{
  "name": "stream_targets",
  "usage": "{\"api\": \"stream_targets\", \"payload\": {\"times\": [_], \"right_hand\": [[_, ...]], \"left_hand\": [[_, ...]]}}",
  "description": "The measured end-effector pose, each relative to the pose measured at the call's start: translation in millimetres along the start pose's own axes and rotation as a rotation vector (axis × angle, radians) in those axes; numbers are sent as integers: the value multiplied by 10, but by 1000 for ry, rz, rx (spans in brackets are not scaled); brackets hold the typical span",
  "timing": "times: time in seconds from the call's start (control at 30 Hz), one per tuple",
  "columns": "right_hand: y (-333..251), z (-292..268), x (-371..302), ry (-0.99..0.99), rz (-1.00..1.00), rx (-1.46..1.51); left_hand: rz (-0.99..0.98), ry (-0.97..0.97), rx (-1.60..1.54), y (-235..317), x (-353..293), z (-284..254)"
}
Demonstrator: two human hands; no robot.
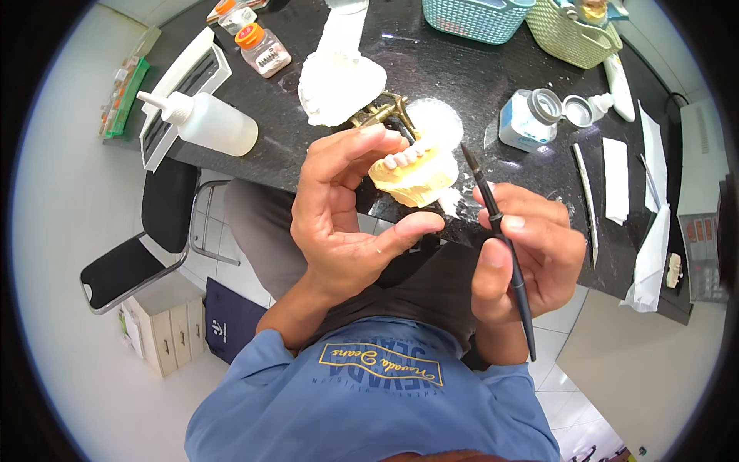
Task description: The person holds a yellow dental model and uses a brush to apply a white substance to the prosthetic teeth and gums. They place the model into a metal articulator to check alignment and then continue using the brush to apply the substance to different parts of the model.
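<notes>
A slim black brush (514,266) is pinched between the thumb and fingers of my right hand (531,262). Its pointed dark tip is up, near the dental model. My left hand (339,208) curves in a C shape beside that model, thumb and fingers apart, with no object visibly gripped. The yellow plaster dental model (416,181) carries a row of pale pinkish-white teeth (403,158). Behind it is a brass articulator frame (398,109), partly hidden by my left fingers. White plaster (339,86) sits at the frame's far left side.
On the dark worktop (454,73) stand a squeeze bottle (219,125), an orange-capped jar (265,54) and an opened jar (528,119). A blue basket (479,19) and a green basket (573,42) are at the back. A white-handled tool (585,196) lies right. A chair (173,200) is left.
</notes>
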State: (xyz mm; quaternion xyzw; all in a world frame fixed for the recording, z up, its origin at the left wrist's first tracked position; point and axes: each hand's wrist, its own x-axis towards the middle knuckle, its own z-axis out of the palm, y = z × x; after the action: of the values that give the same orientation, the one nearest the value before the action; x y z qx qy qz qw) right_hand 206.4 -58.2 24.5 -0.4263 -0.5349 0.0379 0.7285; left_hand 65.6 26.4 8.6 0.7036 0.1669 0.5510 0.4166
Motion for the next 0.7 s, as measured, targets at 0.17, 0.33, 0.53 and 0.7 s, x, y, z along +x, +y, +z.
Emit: {"api": "stream_targets", "payload": {"times": [0.17,0.33,0.53,0.7], "right_hand": [[10,14,40,-65,-73,-79],[-13,10,56,-117,-68,-73],[17,26,0,-96,-9,-12],[25,48,0,-89,9,11]], "left_hand": [[8,-33,-20,-14,38,-9],[25,-32,-69,27,110,-4],[14,-149,-19,2,180,-118],[21,-186,3,2,236,-142]]}}
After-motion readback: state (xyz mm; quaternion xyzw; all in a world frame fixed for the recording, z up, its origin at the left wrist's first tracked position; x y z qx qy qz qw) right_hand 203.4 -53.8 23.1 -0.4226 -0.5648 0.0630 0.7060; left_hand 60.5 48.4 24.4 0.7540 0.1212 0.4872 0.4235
